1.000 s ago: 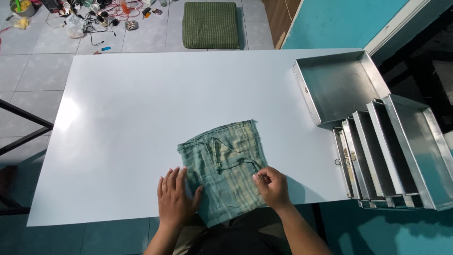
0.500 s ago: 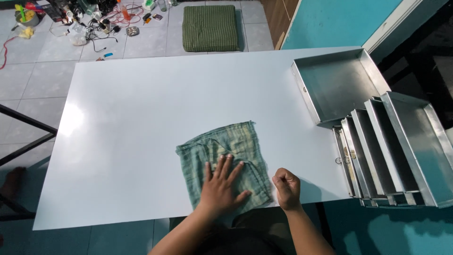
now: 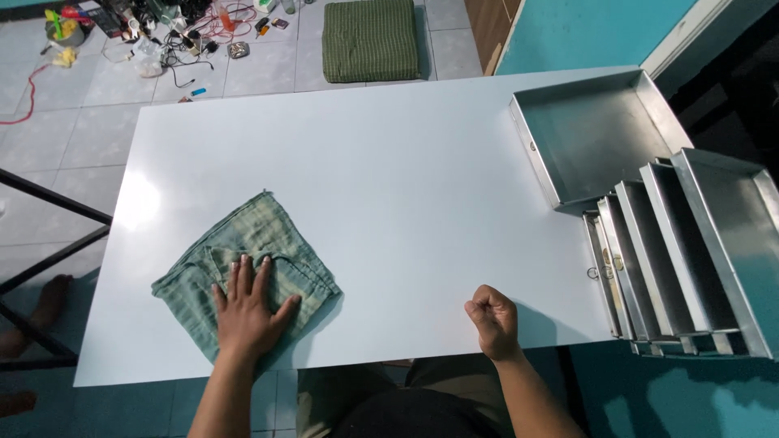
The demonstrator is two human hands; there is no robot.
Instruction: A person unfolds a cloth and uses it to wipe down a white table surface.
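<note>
A folded green checked cloth (image 3: 243, 243) lies on the white table (image 3: 389, 162), near the front left. My left hand (image 3: 246, 308) presses flat on the cloth's near part, fingers spread. My right hand (image 3: 490, 319) rests on the table's front edge as a closed fist, holding nothing, well to the right of the cloth.
An open metal tray (image 3: 596, 134) sits at the table's right side, with a stack of several metal trays (image 3: 690, 251) leaning beside it. A green cushion (image 3: 372, 39) and a tangle of cables and tools (image 3: 170, 32) lie on the tiled floor beyond the table.
The cloth has slid left across the table under my left hand and turned. My right hand has let go of it and closed into a fist.
</note>
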